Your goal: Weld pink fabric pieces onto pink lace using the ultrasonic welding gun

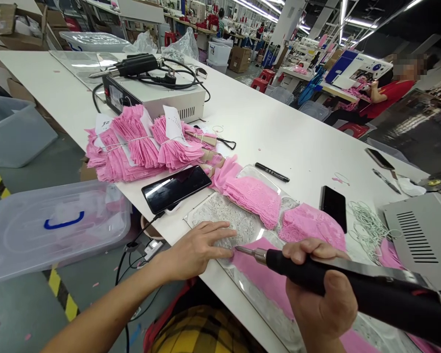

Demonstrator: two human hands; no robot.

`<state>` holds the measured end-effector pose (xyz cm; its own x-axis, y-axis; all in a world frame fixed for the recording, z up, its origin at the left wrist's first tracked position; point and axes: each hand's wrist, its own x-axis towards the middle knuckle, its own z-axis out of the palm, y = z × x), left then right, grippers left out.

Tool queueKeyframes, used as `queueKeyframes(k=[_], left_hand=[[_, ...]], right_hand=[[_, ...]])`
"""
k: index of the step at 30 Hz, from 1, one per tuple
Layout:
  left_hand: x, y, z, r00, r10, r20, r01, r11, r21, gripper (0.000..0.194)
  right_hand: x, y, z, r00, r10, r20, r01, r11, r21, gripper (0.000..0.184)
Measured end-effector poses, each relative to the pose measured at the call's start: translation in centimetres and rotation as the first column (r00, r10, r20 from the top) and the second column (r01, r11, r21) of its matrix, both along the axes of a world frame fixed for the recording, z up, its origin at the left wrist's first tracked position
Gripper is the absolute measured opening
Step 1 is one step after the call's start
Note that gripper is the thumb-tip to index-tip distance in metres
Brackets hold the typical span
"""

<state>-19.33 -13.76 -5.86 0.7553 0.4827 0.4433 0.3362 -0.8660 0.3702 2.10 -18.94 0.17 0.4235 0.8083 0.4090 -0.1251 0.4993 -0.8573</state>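
My right hand (319, 289) is wrapped round a thick black ultrasonic hand tool (301, 269) with a tapered metal tip. That tip meets the upper left corner of a pink fabric piece (260, 267), close to my left fingertips. My left hand (202, 247) lies with its fingers stretched out, pressing at the fabric's corner on a clear, scratched board (220, 220). Just beyond are two stacks of pink lace pieces, the left stack (255, 196) and the right stack (312, 225). The far end of the tool runs out of view at the right.
Tied pink fabric bundles (132, 142), a phone (176, 189), another phone (333, 206) and a black marker (272, 172) lie around the board. A machine box (422, 240) stands right, near tangled pale cord (367, 225). A lidded plastic bin (59, 220) sits left. A person sews farther off.
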Motion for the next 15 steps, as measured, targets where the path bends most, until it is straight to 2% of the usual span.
queueKeyframes(k=[4,8,11,15], left_hand=[[0.0,0.0,0.1,1.0,-0.003,0.011,0.003,1.0,0.001,0.066],[0.1,0.1,0.0,1.0,0.006,-0.014,-0.006,1.0,0.026,0.072],[0.2,0.2,0.0,1.0,0.007,-0.029,-0.006,0.999,0.047,0.073],[0.2,0.2,0.1,1.0,0.007,-0.03,-0.005,0.998,0.067,0.073]], right_hand=[[2.0,0.4,0.7,0.982,-0.176,-0.07,0.174,0.984,-0.034,0.019],[4.1,0.6,1.2,0.931,-0.346,-0.115,0.338,0.937,-0.086,0.015],[4.7,0.7,1.2,0.911,-0.388,-0.143,0.376,0.921,-0.101,0.017],[4.3,1.0,0.9,0.914,-0.368,-0.172,0.35,0.928,-0.128,0.019]])
